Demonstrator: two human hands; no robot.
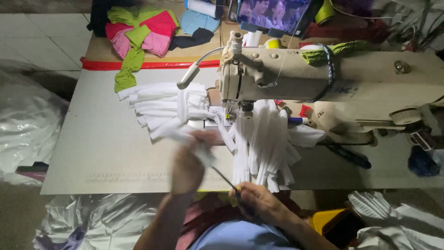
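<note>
Left hand (187, 162) lifts one white strip (196, 147) (blurred); right hand (259, 201) grips one dark tool (226, 179)

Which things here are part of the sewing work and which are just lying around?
In use: left hand, right hand, white fabric strips, beige sewing machine.
Lying about: pink and green cloth pile, lit screen, yellow bin.

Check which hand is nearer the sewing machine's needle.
Left. The left hand is raised over the table with a white strip, just below-left of the needle. The right hand sits lower, at the table's near edge, gripping a thin dark tool.
</note>
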